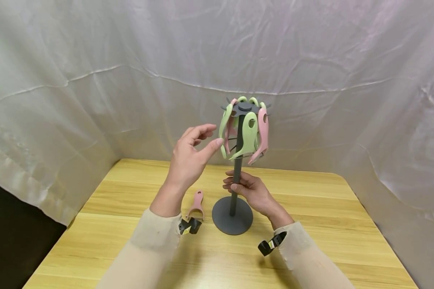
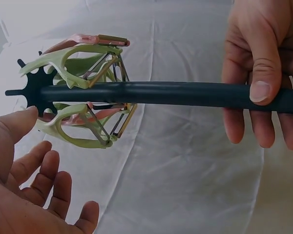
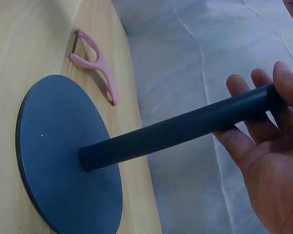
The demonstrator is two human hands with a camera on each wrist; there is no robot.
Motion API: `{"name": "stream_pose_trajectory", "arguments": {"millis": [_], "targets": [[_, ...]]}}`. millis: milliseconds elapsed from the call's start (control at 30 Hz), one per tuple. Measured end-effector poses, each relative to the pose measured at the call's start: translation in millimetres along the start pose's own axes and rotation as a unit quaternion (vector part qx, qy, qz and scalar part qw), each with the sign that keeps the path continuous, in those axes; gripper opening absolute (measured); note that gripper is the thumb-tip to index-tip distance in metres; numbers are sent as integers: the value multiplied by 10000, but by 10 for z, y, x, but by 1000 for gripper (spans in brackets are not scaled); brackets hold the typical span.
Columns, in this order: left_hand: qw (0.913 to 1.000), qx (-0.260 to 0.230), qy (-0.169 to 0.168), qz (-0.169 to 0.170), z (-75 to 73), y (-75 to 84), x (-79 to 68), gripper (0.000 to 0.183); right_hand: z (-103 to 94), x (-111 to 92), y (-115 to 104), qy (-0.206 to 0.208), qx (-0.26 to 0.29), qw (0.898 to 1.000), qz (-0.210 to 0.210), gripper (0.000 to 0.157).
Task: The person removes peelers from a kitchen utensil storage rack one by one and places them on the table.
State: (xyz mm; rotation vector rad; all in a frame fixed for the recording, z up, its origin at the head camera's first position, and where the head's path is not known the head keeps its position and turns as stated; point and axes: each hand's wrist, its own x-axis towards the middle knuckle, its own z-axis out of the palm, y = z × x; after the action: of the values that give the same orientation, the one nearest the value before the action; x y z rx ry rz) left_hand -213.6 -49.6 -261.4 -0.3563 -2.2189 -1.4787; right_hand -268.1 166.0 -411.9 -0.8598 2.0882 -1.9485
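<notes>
A dark stand with a round base bears several green and pink Y-shaped peelers on the hooks of its star-shaped top. My right hand holds the pole midway, thumb across the near side and fingers behind it. My left hand is raised at the left of the hanging peelers, fingers loosely bent and spread from the thumb. Its thumb tip is right at a green peeler on the left side. Another green peeler hangs in front, a pink peeler beside it at the right.
On the wooden table, a loose pink peeler lies left of the base, near the left wrist. Pale cloth surrounds the table at the back and sides.
</notes>
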Motion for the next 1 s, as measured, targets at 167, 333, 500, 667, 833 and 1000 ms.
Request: {"name": "stream_pose_trajectory", "arguments": {"millis": [167, 333, 500, 667, 833, 1000], "targets": [[10000, -3, -4, 30, 21, 21, 31, 44, -3, 2, 9, -27, 12, 10000, -46, 40], [10000, 13, 39, 87, 45, 35, 57, 42, -7, 3, 15, -24, 18, 10000, -64, 40], [9999, 86, 0, 114, 61, 64, 87, 40, -13, 0, 13, -25, -11, 10000, -59, 40], [9999, 107, -74, 87, 62, 91, 119, 40, -17, -1, 14, -22, -20, 10000, -34, 40], [9999, 23, -159, 46, 61, 78, 160, 40, -20, 4, 19, -31, -10, 10000, -17, 39], [9996, -105, -241, -38, 56, 57, 193, 39, -20, 11, 21, -37, -18, 10000, -22, 39]]}}
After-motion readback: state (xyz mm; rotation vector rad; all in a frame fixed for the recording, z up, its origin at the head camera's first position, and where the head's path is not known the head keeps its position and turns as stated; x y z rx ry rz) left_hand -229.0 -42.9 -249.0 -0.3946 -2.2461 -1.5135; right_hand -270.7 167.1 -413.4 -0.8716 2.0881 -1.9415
